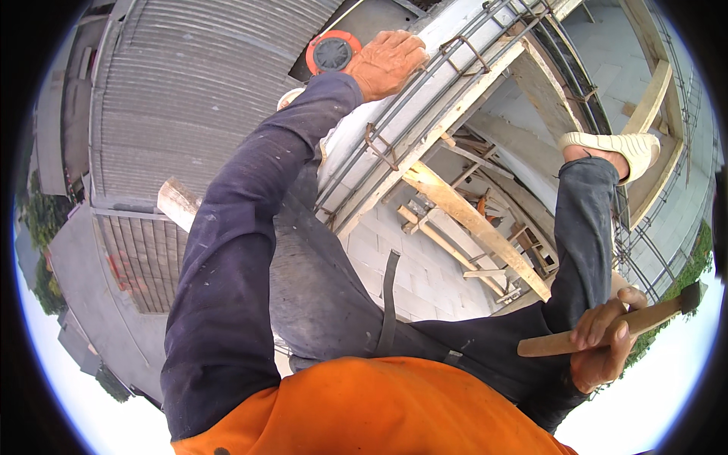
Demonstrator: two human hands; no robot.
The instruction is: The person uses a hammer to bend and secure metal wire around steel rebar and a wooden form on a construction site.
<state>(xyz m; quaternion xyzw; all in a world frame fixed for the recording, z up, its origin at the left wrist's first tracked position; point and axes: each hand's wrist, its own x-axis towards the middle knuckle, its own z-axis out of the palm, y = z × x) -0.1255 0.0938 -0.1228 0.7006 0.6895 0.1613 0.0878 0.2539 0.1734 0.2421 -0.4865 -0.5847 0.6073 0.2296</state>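
My left hand [385,64] is stretched out and rests on the white top of a wall [356,144], its fingers lying against the edge beside the steel rebar [413,102]. Just left of that hand is a round orange object with a dark grey ribbed disc [332,53]; its kind is unclear. On the right, my right hand [603,341] is wrapped round the wooden handle of a hammer [546,345], whose dark head points up and to the right. No nail shows at either hand.
I straddle the wall high up, my right foot in a pale slipper [641,152] among formwork boards. Below are timber props and a plank [485,231], plus a person partly seen in orange. A corrugated roof [205,91] lies left; tied rebar runs along the right.
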